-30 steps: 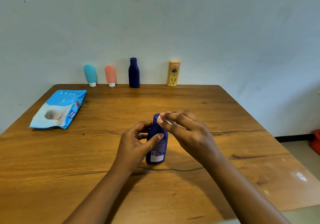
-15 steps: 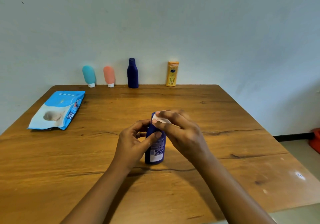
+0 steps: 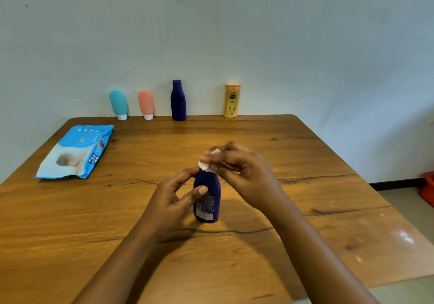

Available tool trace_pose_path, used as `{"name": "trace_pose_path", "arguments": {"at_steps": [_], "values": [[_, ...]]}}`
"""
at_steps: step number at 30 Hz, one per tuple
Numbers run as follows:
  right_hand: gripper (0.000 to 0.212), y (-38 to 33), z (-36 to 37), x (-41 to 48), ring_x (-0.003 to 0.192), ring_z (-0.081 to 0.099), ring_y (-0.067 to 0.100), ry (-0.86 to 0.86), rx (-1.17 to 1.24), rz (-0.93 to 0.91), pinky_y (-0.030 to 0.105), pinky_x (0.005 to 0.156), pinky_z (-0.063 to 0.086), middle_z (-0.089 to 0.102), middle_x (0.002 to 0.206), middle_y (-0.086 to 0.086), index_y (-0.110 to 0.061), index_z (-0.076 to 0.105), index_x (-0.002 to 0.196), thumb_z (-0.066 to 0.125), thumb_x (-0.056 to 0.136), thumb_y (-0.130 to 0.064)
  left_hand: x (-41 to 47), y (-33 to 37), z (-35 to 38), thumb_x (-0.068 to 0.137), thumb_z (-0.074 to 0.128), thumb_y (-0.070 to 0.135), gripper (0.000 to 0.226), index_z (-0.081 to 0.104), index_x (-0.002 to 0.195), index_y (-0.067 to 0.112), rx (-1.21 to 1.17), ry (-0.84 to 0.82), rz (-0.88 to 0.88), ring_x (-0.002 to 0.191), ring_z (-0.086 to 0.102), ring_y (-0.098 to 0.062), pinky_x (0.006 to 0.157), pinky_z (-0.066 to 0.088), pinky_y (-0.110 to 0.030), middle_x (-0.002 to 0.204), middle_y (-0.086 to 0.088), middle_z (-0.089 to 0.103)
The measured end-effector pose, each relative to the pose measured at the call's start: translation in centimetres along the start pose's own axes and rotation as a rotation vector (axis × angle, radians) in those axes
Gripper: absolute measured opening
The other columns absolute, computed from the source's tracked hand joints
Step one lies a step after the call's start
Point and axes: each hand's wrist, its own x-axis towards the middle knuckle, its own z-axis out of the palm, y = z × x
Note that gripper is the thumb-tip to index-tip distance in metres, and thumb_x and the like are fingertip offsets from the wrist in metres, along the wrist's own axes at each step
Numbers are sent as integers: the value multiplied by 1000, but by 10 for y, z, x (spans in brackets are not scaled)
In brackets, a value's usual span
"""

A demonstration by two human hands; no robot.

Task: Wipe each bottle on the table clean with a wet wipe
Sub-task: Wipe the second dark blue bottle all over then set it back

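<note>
Left hand grips the near bottle; right hand pinches a wipe on its cap. Behind stand teal tube, pink tube, tall bottle, yellow bottle; wipes pack lies left.

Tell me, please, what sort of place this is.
Probably a plain room in a home, though uncertain: a wooden table stands against a bare pale wall, with toiletry bottles and a pack of wet wipes on it.

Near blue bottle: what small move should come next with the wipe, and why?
Probably draw the wet wipe down from the cap onto the body of the near blue bottle: the right hand pinches it at the top only, while the left hand holds the bottle upright.
</note>
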Motion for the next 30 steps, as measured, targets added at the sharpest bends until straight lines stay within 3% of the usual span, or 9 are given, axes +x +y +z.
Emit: {"name": "trace_pose_path", "arguments": {"at_steps": [2,6,8,12,14,20,24,27,30], "values": [[29,-7,1,1,105,56,8,7,-33,2,30,85,52,60,111,-2,-21,66,112,61,87,-7,-3,9,2,68,67,60,49,57,115,48,29,106,3,111,51,9,91,44,-14,113,24,61],[30,-15,5,0,106,55,7,-5,-40,27,28,87,50,59,111,-4,-23,65,113,63,86,-9,-6,27,8,66,76,38,32,68,96,31,52,339,108,90,64,-3,80,54,-23,91,15,69],[28,-13,2,-4,103,56,6,25,75,95,25,85,51,61,107,-7,-24,66,111,63,86,-10,-8,28,7,68,77,30,28,68,94,32,72,346,139,89,65,-2,78,53,-18,90,17,69],[22,-1,-2,-6,92,57,0,176,50,259,20,79,48,63,99,-13,-25,68,103,64,85,-13,-13,24,-1,65,80,39,31,68,93,34,31,342,150,88,66,1,76,51,-13,92,20,70],[22,0,-5,-5,91,58,-1,266,137,301,18,77,48,65,96,-13,-28,68,100,64,85,-13,-15,22,-4,66,83,30,32,67,92,37,17,329,126,89,65,3,75,50,-10,93,25,69],[21,-24,25,-5,97,58,-2,64,234,230,15,80,48,66,101,-11,-25,67,103,63,87,-13,-18,20,-14,61,67,42,32,67,92,49,-47,312,140,91,65,0,72,50,-10,92,21,70],[17,-13,17,-4,84,61,3,42,358,307,14,74,48,69,89,-6,-14,71,99,66,84,-9,-20,14,-21,59,67,40,32,69,90,32,-99,322,120,90,65,-2,67,50,-11,93,17,70],[17,-9,29,2,87,61,2,152,274,272,14,75,47,68,94,-7,-16,71,99,66,84,-10,-20,10,-25,57,66,42,32,69,88,33,-84,315,94,90,63,1,64,49,-10,93,19,70],[24,-11,55,-4,94,60,5,114,65,95,20,81,49,64,100,-4,-15,69,107,64,85,-7,-21,7,-27,58,66,41,29,69,86,40,-91,310,96,86,63,2,61,49,-10,91,18,69]]}}
